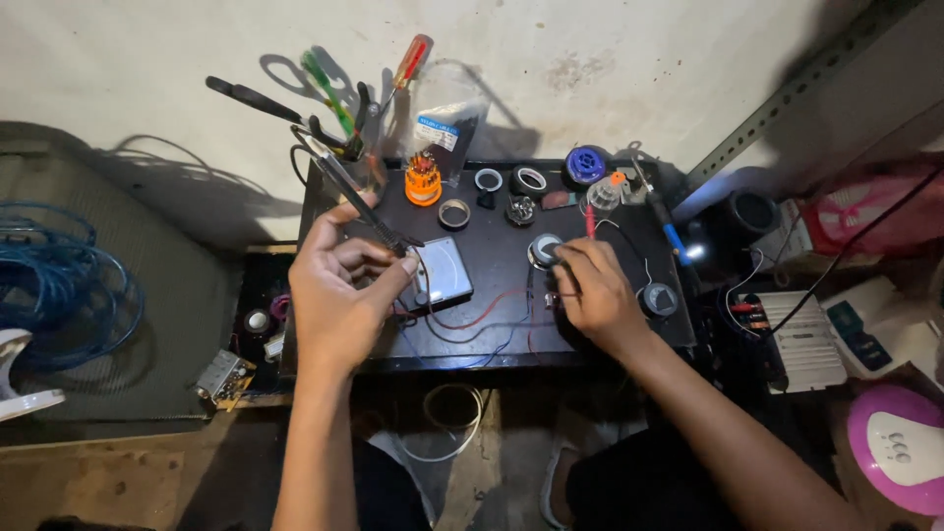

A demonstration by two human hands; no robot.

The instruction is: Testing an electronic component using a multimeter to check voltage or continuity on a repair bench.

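Dim corner against a stained pale wall; small black tabletop (492, 258) crowded with parts. Left hand (339, 285): fingers pinched on a slim black-handled metal tool (359, 202), its tip down near the corner of a flat grey rectangular meter-like panel (439, 273) at the tabletop's middle. Right hand (595, 295): fingers curled on a small round silver-rimmed part (543, 248) just right of the panel; the exact grip is hidden. Red, blue and black thin wires (482, 320) trail from the panel to the front edge. Judged step: fitting or wiring work, both hands engaged; any further move looks to call for steady tip placement. Further out: orange bit holder (423, 182), tape rolls (531, 180), blue spool (585, 164), screwdrivers (408, 69) upright at the back, blue cable coil (59, 285) on the floor left.
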